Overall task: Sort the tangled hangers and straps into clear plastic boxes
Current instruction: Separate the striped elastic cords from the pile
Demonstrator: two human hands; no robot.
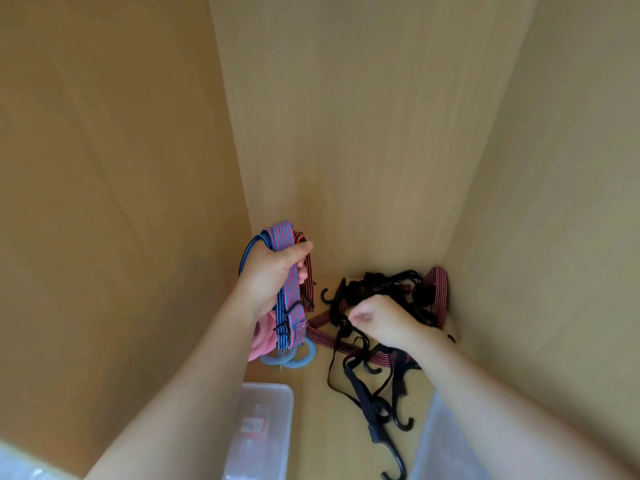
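My left hand [275, 271] grips a bundle of blue-and-red striped straps [289, 296], held up off the wooden floor; pink [261, 337] and light blue hangers [294, 356] dangle below it. My right hand [379, 318] is curled into the black tangle of cords and hooks [374, 296], pinching a black strand. A red-and-black striped strap [438, 292] loops through that pile. More black straps with hooks [377, 407] trail toward me.
I am looking into a wooden cabinet with panels on the left [114, 168], back [363, 133] and right [554, 202]. A clear plastic box [273, 407] stands at bottom centre-left, another clear box [443, 445] at bottom right.
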